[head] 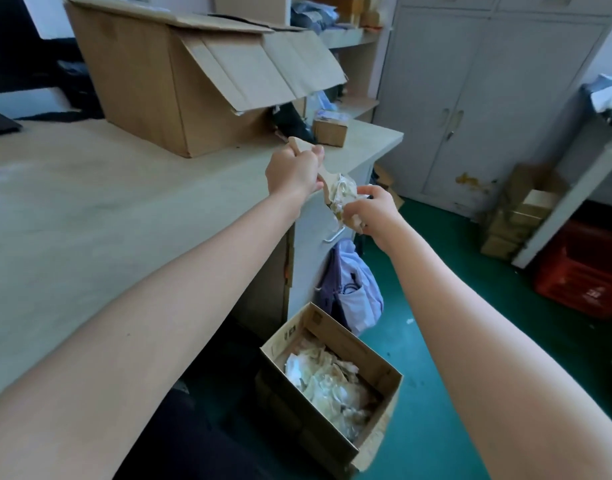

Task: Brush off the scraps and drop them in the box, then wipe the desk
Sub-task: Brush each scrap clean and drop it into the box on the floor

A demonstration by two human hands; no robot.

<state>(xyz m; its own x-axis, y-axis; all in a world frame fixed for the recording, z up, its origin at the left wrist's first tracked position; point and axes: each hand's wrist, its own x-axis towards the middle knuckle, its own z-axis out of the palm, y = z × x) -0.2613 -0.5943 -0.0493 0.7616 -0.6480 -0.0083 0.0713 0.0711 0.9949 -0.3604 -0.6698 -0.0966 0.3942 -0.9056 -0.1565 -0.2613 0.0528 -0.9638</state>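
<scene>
From my end, the wooden brush is up in the air just past the desk's right edge, tilted, with its handle end pointing up and away over the desktop. The left hand grips the handle, fingers curled round it and the thumb lying along the top. The brush head is mostly hidden by a crumpled wad of scraps, pale paper and clear film, which sits against it. The right hand pinches that wad between thumb and bent fingertips; the lower fingers are curled in under it, and I cannot tell whether they touch the brush itself.

Below the hands, on the green floor beside the desk, stands the open cardboard box, well apart from the wad. It holds a heap of pale scraps that covers its bottom.

The desk stretches off to the left, light wood. At its far side sits a large carton with its flaps hanging open, and a small carton stands near the far right corner. A bundle of bluish cloth hangs against the desk's drawer front, under a metal handle. Further right I see a grey metal cabinet and a red crate on the floor.
</scene>
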